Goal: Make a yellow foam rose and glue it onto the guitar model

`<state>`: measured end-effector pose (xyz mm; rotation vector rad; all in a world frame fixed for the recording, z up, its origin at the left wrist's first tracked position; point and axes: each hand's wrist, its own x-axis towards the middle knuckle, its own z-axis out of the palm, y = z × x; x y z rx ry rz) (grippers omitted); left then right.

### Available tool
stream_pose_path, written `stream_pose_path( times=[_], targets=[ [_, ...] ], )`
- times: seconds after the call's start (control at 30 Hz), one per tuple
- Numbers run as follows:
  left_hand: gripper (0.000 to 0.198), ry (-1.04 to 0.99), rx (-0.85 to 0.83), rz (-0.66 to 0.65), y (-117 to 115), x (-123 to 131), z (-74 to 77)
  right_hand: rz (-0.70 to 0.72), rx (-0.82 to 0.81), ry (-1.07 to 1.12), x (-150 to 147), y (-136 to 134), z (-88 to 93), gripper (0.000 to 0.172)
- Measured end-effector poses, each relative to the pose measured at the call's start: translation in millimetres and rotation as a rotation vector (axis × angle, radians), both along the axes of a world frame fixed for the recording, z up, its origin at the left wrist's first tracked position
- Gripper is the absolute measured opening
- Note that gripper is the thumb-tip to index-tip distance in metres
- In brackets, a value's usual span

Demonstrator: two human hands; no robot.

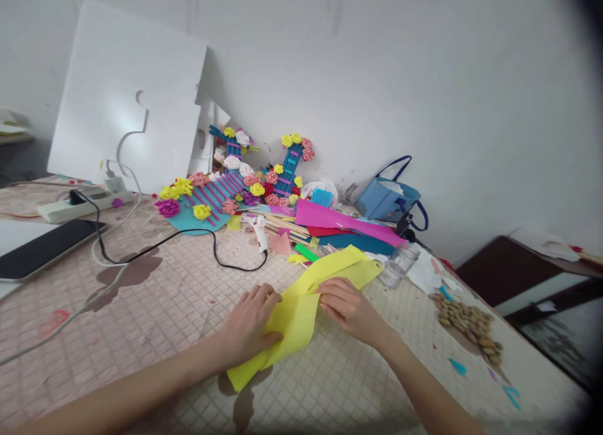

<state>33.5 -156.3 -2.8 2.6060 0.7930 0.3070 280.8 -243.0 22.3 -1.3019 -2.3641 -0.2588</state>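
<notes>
A long yellow craft sheet (296, 315), folded over itself in places, lies slantwise over the table in the middle of the view. It looks like paper or thin felt; I cannot tell which. My left hand (249, 325) grips its near-left part, thumb below and fingers above. On the other side, my right hand (348, 306) pinches a loose edge of the sheet near its middle, fingertips pressed together. Just beyond the sheet are a green stick (306, 253) and a white glue gun (259, 232) with a black cord.
Paper flowers on blue-and-pink stick panels (207, 196) stand by the wall. Pink sheets (339, 221), wooden sticks (287, 226), a blue bag (384, 199) and a glass jar (400, 264) sit behind. Almond-like nuts (471, 328) lie right; a power strip (85, 202) and tablet (51, 247) left.
</notes>
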Motion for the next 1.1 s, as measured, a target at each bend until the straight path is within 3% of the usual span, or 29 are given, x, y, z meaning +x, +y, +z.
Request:
stream_pose_path(
  times=[0.2, 0.43, 0.6, 0.7, 0.8, 0.97, 1.1],
  targets=[
    [0.05, 0.055, 0.004, -0.097, -8.3, 2.1, -2.7, -0.021, -0.014, 0.033, -0.3, -6.3, -3.0, 0.016],
    [0.045, 0.13, 0.058, 0.025, -9.4, 9.4, -0.2, -0.022, -0.049, 0.104, 2.7, -18.1, -13.0, 0.016],
    [0.038, 0.12, -0.041, 0.105, 5.4, 7.4, -3.9, -0.001, -0.161, 0.316, 8.1, -18.2, 1.7, 0.014],
    [0.034, 0.136, -0.111, 0.124, 12.8, 5.3, -1.3, -0.104, -0.133, 0.346, 28.9, 11.7, 11.7, 0.017],
    [0.02, 0.106, -0.153, 0.085, 15.7, 4.4, 4.1, -0.375, -0.107, 0.105, 60.8, 66.6, 14.0, 0.013],
    [0.016, 0.087, -0.154, 0.024, 23.3, 0.1, 12.4, -0.584, -0.101, -0.002, 108.4, 159.4, 4.6, 0.045],
    [0.016, 0.1, -0.143, 0.025, 40.1, -11.6, 22.7, -0.715, -0.118, -0.068, 129.7, 202.8, -3.7, 0.046]
  ],
)
